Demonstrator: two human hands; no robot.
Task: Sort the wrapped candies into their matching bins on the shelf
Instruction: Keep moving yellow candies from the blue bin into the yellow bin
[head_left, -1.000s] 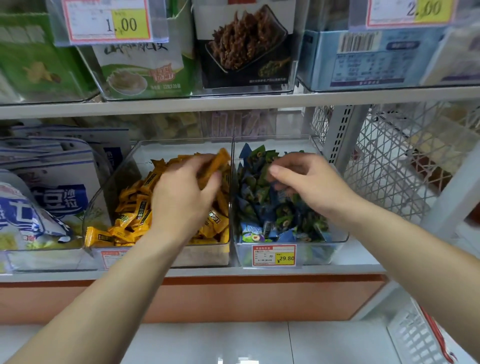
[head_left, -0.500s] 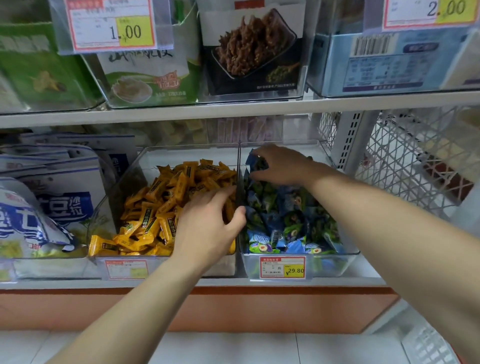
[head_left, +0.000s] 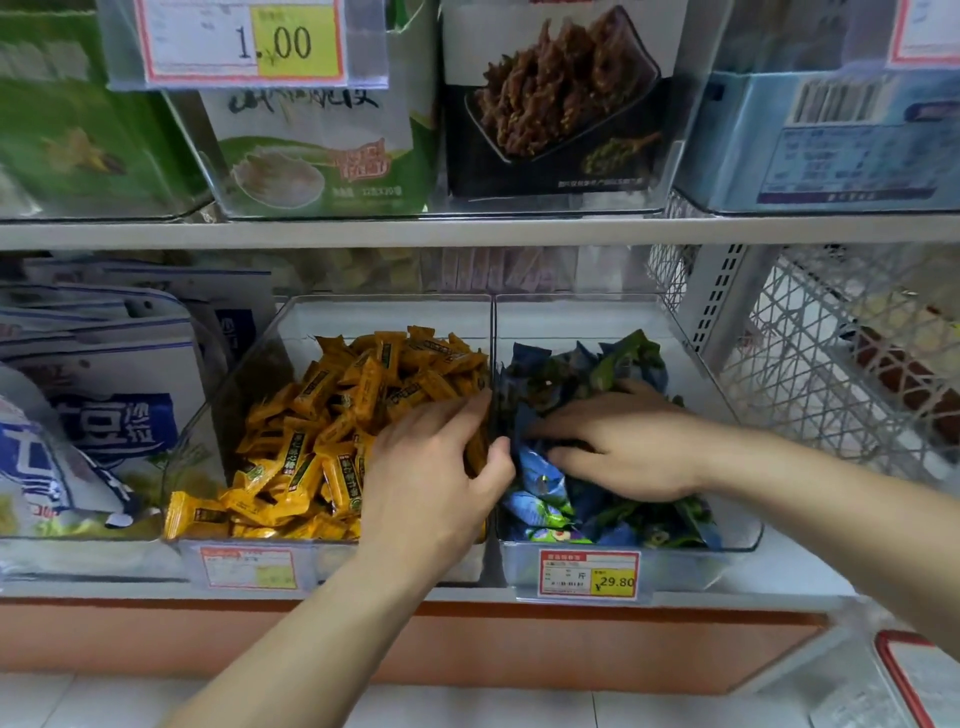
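The orange candies (head_left: 332, 431) are heaped in the left clear bin (head_left: 384, 300) and the blue and green candies (head_left: 587, 364) in the right clear bin (head_left: 727, 543); both bins stand side by side on the lower shelf, their inner walls touching. No stray colour is plainly visible in either heap, though the pile beneath the hands is hidden. The left hand (head_left: 431, 478) sits at the right edge of the orange heap, hard against the shared wall (head_left: 493, 332), fingers and thumb curled round a few orange candies. The right hand (head_left: 628, 452) lies low over the blue heap, fingers stretched leftward to the same wall with their tips buried among wrappers; whether it pinches a piece cannot be determined. Judgement: both hands work the boundary because that is where pieces are likeliest to spill across. The bin tops are open and the front walls low, which gives forearm entry from the front. Overhead room is limited by the upper shelf edge (head_left: 467, 231), so any lift should be kept shallow. White bags (head_left: 104, 405) crowd the left bin's outer side; a perforated upright (head_left: 727, 312) and wire mesh (head_left: 831, 364) stand just beside the right bin. A price tag (head_left: 589, 574) hangs on its front.
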